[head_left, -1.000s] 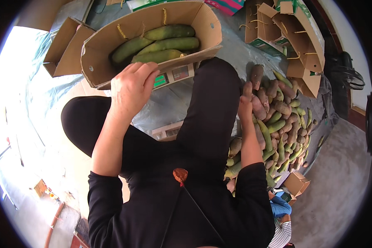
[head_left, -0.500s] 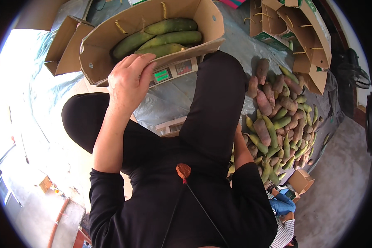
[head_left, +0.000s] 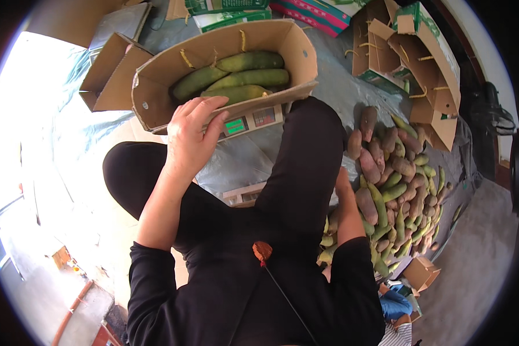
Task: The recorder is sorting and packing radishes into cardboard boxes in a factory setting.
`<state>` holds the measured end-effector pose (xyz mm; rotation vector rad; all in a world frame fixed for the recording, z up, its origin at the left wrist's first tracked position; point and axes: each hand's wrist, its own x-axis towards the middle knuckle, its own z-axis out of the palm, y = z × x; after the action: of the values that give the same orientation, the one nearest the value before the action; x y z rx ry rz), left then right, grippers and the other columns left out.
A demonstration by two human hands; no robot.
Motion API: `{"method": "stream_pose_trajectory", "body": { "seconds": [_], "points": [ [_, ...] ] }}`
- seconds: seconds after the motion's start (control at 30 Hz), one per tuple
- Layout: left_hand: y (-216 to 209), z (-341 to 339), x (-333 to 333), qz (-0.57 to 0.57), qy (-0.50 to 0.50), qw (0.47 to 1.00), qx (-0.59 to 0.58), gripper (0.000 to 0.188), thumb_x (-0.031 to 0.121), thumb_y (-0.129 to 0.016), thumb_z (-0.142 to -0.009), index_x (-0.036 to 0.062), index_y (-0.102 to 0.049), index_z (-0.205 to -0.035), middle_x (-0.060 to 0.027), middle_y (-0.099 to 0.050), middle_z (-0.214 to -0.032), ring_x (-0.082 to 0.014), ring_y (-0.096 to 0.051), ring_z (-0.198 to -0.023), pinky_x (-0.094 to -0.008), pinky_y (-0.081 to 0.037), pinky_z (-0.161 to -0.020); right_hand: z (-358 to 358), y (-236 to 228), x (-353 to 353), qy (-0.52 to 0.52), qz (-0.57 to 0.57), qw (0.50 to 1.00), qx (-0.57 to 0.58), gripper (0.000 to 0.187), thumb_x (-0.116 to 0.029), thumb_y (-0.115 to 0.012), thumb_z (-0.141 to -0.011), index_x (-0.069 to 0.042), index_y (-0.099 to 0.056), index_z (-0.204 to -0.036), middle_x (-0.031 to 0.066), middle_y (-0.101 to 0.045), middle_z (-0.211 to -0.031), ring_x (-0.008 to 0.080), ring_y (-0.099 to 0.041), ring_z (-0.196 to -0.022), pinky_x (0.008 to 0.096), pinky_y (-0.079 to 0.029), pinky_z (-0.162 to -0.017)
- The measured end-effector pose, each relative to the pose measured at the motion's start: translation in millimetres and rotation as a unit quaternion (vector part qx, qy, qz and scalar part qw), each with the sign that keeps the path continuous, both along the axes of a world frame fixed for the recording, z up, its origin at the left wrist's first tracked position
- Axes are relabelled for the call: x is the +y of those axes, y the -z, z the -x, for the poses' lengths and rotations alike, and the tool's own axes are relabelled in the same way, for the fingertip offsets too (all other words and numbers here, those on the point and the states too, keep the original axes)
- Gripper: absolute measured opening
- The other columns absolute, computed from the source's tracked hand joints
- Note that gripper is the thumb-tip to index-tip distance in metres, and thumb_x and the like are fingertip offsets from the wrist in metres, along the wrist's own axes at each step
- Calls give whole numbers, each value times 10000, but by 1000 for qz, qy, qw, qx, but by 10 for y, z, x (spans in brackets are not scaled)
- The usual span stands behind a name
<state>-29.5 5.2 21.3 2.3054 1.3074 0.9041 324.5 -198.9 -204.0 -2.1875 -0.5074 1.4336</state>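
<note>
An open cardboard box (head_left: 303, 69) with yellow rope handles stands before me, several long green radish-like vegetables (head_left: 254, 78) lying in it. My left hand (head_left: 191, 130) is at its near wall, fingers over the rim and thumb outside. Beneath the box, a scale (head_left: 263, 118) shows a lit green display. My right hand (head_left: 342, 180) is low beside my right thigh, next to a large pile of green and soil-brown elongated vegetables (head_left: 395, 190). Its fingers are mostly hidden by the leg, so what it touches cannot be seen.
Another open carton (head_left: 112, 75) stands left of the box. More open cartons (head_left: 429, 75) with rope handles are at the far right. Green printed cartons (head_left: 230, 20) and a pink-striped one (head_left: 317, 14) lie behind. A person in blue trousers (head_left: 395, 305) is at lower right.
The whole view has shifted, so the box appears lower and further right. My left hand remains on its rim, fingers a little straighter. My right hand shows slightly more beside the thigh.
</note>
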Motion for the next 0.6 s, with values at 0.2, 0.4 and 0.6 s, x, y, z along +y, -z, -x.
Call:
{"method": "stream_pose_trajectory", "body": {
  "seconds": [0.2, 0.4, 0.6],
  "points": [
    [-531, 158, 8, 115, -31, 986, -117, 301, 9, -647, -758, 39, -622, -1057, -89, -659, -967, -239, -625, -949, -316, -472, -845, -410, -786, 1039, 21, -181, 983, 14, 202, -222, -565, -886, -89, -603, -1033, 9, -619, -849, 115, -589, -723, 257, -466, -595],
    [-641, 872, 359, 190, -129, 960, -162, 419, 72, -621, -817, 75, -534, -1227, -61, -626, -988, -164, -586, -944, -306, -452, -845, -190, -1743, 2008, -34, -249, 966, 55, 292, -294, -571, -900, -88, -561, -1106, 34, -605, -979, 137, -575, -879, 278, -452, -721],
    [-286, 1544, 640, 411, -234, 878, -79, 541, 296, -588, -886, 86, -397, -1347, -116, -550, -1132, -200, -522, -1076, -343, -478, -812, 142, -1843, 2602, -105, -246, 961, 68, 377, -324, -575, -897, -103, -532, -1200, 42, -590, -1093, 162, -544, -994, 328, -429, -781]
  ]
}}
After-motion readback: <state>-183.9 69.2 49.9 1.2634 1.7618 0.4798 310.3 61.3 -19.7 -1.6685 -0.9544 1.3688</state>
